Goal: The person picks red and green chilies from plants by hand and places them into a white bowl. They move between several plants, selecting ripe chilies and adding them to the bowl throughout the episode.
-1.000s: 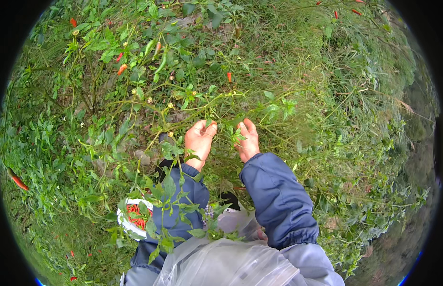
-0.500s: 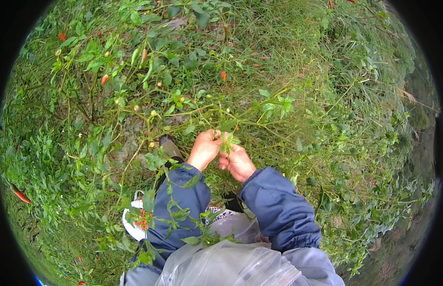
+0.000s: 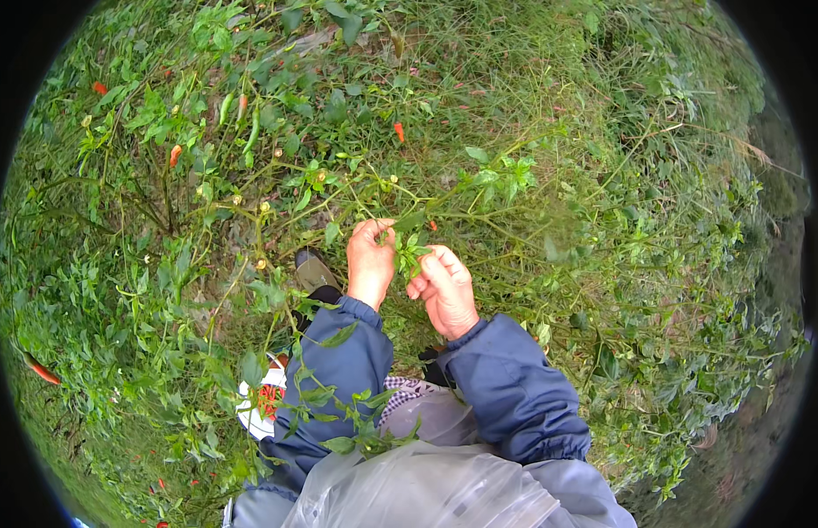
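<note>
Head view locates the leafy sprig (image 3: 409,255) between your left grip (image 3: 371,266) and right grip (image 3: 448,295), clamped or apart you cannot tell, with red chilies (image 3: 269,400) in a white container (image 3: 255,424) below-left of both.

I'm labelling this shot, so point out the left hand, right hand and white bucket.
Left hand (image 3: 370,266), head view: back of hand.
Right hand (image 3: 448,295), head view: middle of hand.
White bucket (image 3: 257,424), head view: white side.
</note>
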A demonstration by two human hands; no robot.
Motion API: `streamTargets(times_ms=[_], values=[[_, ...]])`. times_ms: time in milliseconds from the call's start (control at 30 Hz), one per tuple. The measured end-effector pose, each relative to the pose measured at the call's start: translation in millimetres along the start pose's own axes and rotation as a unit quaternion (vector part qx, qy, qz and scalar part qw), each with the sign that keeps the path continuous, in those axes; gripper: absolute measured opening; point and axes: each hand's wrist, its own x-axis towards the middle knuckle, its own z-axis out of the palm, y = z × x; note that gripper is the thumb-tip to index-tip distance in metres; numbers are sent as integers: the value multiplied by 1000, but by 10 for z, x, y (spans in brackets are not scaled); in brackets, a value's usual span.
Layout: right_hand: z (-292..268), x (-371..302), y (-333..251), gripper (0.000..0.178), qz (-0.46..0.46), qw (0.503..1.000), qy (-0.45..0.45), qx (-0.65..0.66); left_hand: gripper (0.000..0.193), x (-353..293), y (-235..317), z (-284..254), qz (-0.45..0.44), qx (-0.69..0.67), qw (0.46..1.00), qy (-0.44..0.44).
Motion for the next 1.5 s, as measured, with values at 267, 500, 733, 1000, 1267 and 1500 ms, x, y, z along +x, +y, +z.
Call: streamTargets(times_ms=[267, 500, 733, 1000, 1267, 1500], values=[[159, -67, -352, 18, 92, 957, -129, 244, 17, 59, 37, -221, -7, 10, 996, 93], [561, -467, -591, 16, 78, 973, -196, -93, 16, -43, 220, -446, -54, -37, 995, 75], [1169, -722, -597, 23, -76, 894, -255, -362, 16, -122, 31, -492, 3, -44, 992, 122], [1756, -575, -959, 15, -252, 843, -274, -389, 17, -402, 353, -449, -95, -252, 951, 155], [2097, -725, -707, 52, -291, 646, -381, -594, 23, -1057, 574, -691, -44, -635, 771, -12], [1529, -478, -662, 14, -293, 598, -340, -664, 28, -93, -248, -925, 138, -350, 917, 130]])
